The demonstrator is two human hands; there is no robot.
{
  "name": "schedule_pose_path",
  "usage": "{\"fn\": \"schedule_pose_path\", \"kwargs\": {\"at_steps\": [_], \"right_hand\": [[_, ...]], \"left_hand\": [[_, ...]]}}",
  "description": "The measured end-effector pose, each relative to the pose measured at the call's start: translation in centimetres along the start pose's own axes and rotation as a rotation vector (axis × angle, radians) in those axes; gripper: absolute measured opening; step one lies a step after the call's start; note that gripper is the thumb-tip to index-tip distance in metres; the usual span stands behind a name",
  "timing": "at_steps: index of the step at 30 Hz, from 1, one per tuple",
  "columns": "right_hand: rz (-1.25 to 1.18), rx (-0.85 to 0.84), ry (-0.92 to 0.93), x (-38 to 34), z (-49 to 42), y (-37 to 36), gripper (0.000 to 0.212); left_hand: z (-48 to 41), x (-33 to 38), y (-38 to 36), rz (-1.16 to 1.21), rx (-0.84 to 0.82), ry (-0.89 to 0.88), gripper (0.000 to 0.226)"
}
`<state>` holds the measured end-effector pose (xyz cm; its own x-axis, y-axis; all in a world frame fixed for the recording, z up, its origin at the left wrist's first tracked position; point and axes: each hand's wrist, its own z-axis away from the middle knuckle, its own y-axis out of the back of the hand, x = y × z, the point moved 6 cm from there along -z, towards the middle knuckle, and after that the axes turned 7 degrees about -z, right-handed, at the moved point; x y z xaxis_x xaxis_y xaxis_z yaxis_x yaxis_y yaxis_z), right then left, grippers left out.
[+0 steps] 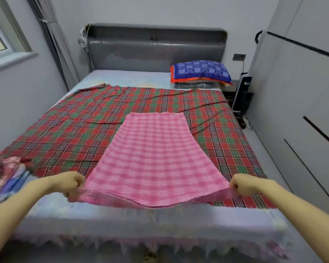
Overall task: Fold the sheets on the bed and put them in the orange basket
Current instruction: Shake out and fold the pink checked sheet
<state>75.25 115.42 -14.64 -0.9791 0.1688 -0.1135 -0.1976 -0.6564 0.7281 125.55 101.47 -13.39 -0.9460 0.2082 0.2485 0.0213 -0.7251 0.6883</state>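
Both fists clamp the near corners of the pink checked sheet, left hand and right hand. It lies ahead on the red plaid sheet (basket unseen). Keep tension even, carry corners forward together.

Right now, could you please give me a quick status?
Both hands, left and right, shut on pink sheet. Plaid sheet unfolded beneath. No basket visible.

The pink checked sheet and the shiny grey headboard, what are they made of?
The pink checked sheet looks like thin woven cotton: matte, with visible weave, sagging between the hands. The shiny grey headboard looks like padded leather or vinyl, since it gleams smoothly.
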Motion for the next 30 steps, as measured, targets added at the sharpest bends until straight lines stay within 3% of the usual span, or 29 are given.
{"fn": "schedule_pose_path", "kwargs": {"at_steps": [3, 6, 10, 16, 18, 23, 30], "right_hand": [[-0.028, -0.284, -0.062, 1.5, 2.2, -2.7, 0.017], [-0.140, -0.301, -0.074, 2.4, 3.8, -1.9, 0.022], [-0.461, -0.108, -0.083, 2.8, 2.7, 0.7, 0.021], [-0.274, 0.267, -0.176, 1.7, -4.4, 4.2, 0.029], [-0.231, 0.321, -0.260, 1.6, -7.9, 5.2, 0.021], [-0.238, 0.431, -0.471, 1.7, -15.0, 6.2, 0.025], [-0.130, 0.382, -0.552, 0.3, -25.3, 8.0, 0.022]], "left_hand": [[3.1, 0.9, -1.4, 0.195, -0.189, -0.057, 0.024], [4.4, -0.2, -0.7, 0.221, -0.134, -0.040, 0.018], [2.5, -1.8, -0.4, 0.252, 0.099, 0.042, 0.024], [-3.9, -2.6, 1.7, 0.313, 0.560, 0.184, 0.027], [-7.4, -2.7, 2.9, 0.323, 0.585, 0.204, 0.026], [-16.3, -3.5, 5.4, 0.275, 0.538, 0.217, 0.025], [-28.4, -4.5, 7.2, 0.278, 0.520, 0.261, 0.013]]}}
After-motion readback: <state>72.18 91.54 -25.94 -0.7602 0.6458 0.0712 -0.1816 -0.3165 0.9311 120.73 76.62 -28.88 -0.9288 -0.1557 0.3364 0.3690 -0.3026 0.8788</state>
